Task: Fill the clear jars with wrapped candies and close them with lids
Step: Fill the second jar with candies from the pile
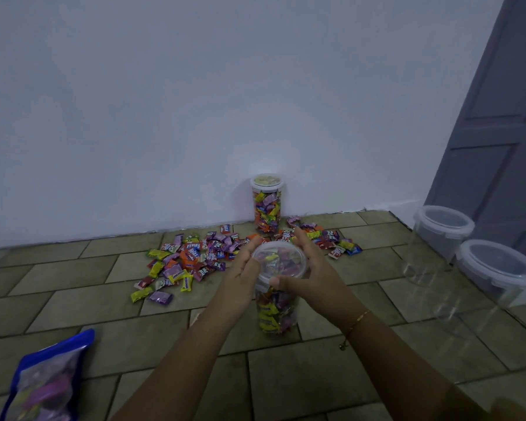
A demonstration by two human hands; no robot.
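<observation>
Full candy jar (275, 311) stands upright on tiled floor (301, 384); clear lid (278, 262) seated on top. Left hand (245, 268) cups the lid's left edge, fingers curled against it. Right hand (308, 268) grips the right rim, thumb pressed at the front. Behind this jar: loose wrapped candies (195, 259) spread on the floor, then a second filled, lidded jar (267, 205) against the wall. Right of it: two empty lidded jars (438, 241). Near left: blue candy bag (47, 381).
</observation>
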